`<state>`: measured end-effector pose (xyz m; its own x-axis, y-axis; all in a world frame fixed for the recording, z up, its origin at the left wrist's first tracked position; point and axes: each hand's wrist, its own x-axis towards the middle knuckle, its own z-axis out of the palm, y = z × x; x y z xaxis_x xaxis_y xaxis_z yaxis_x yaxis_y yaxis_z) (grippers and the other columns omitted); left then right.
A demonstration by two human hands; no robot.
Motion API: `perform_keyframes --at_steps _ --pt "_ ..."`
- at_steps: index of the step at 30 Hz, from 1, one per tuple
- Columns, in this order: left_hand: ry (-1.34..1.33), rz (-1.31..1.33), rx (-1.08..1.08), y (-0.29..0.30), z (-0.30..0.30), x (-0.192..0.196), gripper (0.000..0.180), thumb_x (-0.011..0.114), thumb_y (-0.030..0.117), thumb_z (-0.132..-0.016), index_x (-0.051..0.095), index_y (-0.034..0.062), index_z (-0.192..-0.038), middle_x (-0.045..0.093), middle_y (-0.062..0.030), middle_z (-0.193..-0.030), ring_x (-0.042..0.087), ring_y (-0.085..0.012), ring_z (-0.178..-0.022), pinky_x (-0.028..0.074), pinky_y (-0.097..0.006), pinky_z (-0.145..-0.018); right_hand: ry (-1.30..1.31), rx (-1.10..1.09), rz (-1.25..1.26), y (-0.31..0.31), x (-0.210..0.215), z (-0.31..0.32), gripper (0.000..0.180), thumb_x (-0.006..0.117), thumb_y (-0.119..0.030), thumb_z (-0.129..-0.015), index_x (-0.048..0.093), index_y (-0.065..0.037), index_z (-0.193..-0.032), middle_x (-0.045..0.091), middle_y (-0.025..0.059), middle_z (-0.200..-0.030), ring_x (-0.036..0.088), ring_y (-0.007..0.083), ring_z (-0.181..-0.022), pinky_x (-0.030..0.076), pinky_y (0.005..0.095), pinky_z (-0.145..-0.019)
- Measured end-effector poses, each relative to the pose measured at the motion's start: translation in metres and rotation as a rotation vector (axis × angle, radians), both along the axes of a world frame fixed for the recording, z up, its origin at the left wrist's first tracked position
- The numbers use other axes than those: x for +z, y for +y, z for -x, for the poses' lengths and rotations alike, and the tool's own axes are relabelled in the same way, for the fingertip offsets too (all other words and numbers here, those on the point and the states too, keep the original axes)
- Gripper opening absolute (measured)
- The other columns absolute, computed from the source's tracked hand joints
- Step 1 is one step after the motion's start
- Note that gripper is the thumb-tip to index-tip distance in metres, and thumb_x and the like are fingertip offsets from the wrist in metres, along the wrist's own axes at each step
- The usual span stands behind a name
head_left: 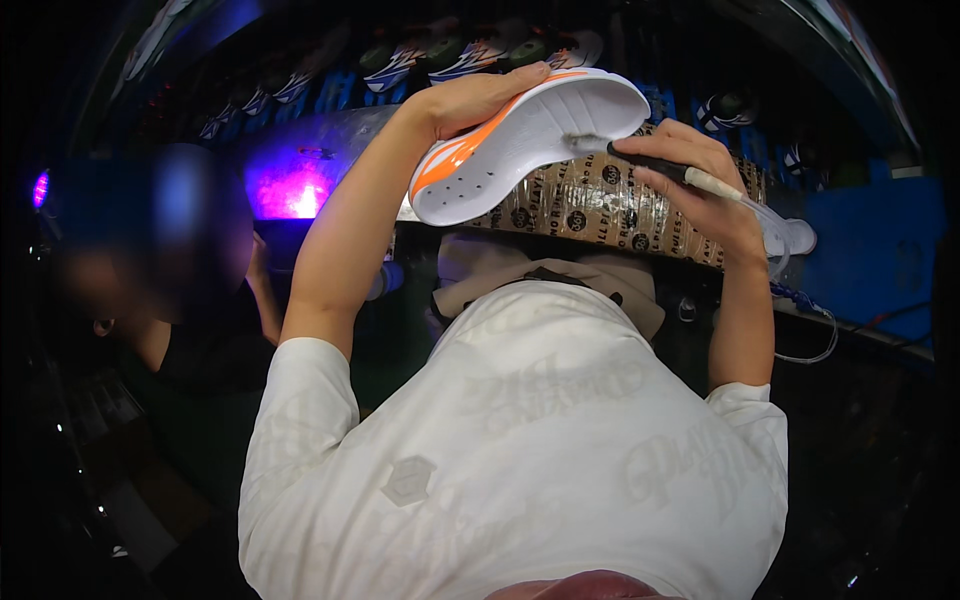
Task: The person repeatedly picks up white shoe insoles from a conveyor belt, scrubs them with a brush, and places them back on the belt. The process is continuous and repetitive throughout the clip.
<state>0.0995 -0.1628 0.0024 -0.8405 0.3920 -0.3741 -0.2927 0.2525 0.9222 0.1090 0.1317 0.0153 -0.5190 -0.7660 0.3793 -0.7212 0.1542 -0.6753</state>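
Note:
A white shoe sole [540,125] with an orange sidewall is held up tilted, its hollow inner face turned toward me. My left hand [480,100] grips it along its far left edge, thumb lying on the rim. Small dark holes dot its lower left end. In my right hand [700,185] is a brush [655,165] with a dark handle and a pale rear part. The bristle tip lies over the hollow near the sole's right edge; whether it touches is hard to tell. A clear tube [775,225] runs from behind the brush.
Beneath the sole is a bench edge [600,205] wrapped in printed brown tape. Shoes [390,65] line the dark far side. Purple light [300,188] glows at left, near another person [155,250]. A blue panel [870,260] and a white round container [800,237] stand right.

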Motion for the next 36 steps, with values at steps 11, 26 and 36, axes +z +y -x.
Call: perform_keyframes --at_steps 11,26,36 --pt "0.023 -1.119 0.485 -0.065 -0.020 -0.068 0.091 0.008 0.072 -0.102 0.029 0.0064 -0.161 0.039 -0.0241 -0.158 0.041 -0.0439 -0.144 0.031 -0.062 -0.120 -0.354 -0.392 0.242 0.004 -0.037 0.007 0.031 0.074 -0.012 -0.093 0.074 -0.002 -0.121 0.068 0.0041 -0.089 0.058 0.0102 -0.075 0.043 0.0235 -0.064" --pt "-0.530 -1.460 0.374 -0.029 -0.120 -0.171 0.090 0.048 0.064 -0.096 0.023 0.0111 -0.164 0.029 -0.0397 -0.157 0.048 -0.0548 -0.133 0.050 -0.056 -0.093 -0.401 -0.711 0.389 0.015 -0.234 0.012 0.030 0.067 -0.014 -0.098 0.070 -0.001 -0.125 0.070 0.0117 -0.119 0.066 0.0226 -0.104 0.050 0.0339 -0.094" --pt "0.207 -1.111 -0.238 0.002 0.056 0.110 0.082 0.039 0.058 -0.101 0.025 0.0027 -0.160 0.049 -0.0365 -0.139 0.065 -0.0529 -0.110 0.063 -0.055 -0.076 -0.490 -0.703 0.334 0.015 -0.215 0.004 0.031 0.069 -0.014 -0.096 0.071 -0.001 -0.124 0.074 0.0134 -0.116 0.069 0.0239 -0.103 0.052 0.0333 -0.091"
